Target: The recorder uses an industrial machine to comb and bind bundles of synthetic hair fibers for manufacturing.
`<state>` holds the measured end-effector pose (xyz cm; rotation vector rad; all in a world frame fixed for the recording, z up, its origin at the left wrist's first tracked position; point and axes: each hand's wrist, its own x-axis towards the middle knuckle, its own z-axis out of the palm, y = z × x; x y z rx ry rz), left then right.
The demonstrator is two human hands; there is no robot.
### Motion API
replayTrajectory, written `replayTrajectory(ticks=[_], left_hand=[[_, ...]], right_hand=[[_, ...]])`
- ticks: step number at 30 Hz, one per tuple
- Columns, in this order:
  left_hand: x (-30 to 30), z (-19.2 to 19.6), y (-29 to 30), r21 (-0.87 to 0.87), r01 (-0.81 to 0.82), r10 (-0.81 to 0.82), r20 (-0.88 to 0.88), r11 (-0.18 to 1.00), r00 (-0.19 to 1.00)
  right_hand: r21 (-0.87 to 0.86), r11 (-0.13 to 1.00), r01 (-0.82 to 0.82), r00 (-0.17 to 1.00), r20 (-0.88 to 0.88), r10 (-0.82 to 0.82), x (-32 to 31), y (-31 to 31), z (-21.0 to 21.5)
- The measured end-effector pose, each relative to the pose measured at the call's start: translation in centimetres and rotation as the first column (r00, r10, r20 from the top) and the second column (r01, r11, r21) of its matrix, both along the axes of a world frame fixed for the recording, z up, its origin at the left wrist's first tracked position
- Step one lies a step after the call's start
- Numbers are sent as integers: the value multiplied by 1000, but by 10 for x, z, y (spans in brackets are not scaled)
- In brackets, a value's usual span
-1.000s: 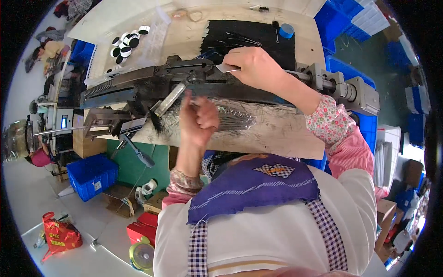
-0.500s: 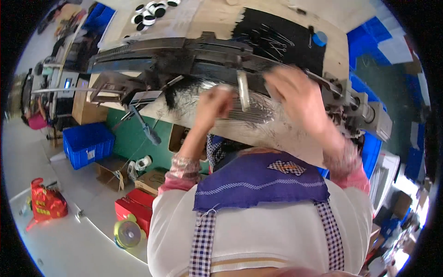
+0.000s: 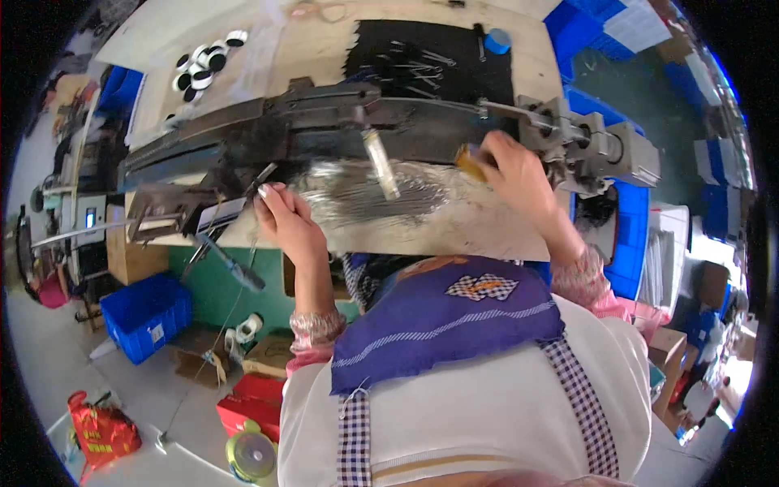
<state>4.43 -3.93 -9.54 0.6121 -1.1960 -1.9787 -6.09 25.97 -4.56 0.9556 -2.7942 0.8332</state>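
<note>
My left hand is closed at the left end of a long dark metal bench machine, beside a short bar; what its fingertips pinch is too small to make out. To the right, my right hand grips a small yellow-brown block, blurred, along the machine's near edge. Between the hands, a heap of thin metal rods lies on the worktable. A pale cylindrical handle sticks out from the machine over the rods.
Beyond the machine, several metal pieces lie on a black cloth by a blue cap. White-and-black round parts are grouped at far left. A motor-like unit sits at the machine's right end. A blue crate stands on the floor.
My left hand has moved left, away from the rods to the machine's left end. The yellow-brown block now shows in my right hand. The whole view has shifted.
</note>
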Motion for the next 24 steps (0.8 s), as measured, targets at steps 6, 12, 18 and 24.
replayTrajectory(ticks=[6, 12, 18, 24], left_hand=[[-72, 94, 119, 9, 943, -943, 10, 332, 332], [-98, 56, 132, 361, 810, -874, 28, 462, 486], [-104, 42, 137, 220, 816, -841, 47, 535, 539], [-103, 38, 139, 286, 789, -823, -3, 543, 568]], right_hand=[[-24, 1000, 3, 962, 274, 3, 20, 30, 56], [10, 992, -123, 900, 423, 107, 29, 61, 53], [-232, 970, -68, 955, 265, 130, 1, 40, 90], [-354, 933, 58, 975, 219, 22, -7, 38, 92]])
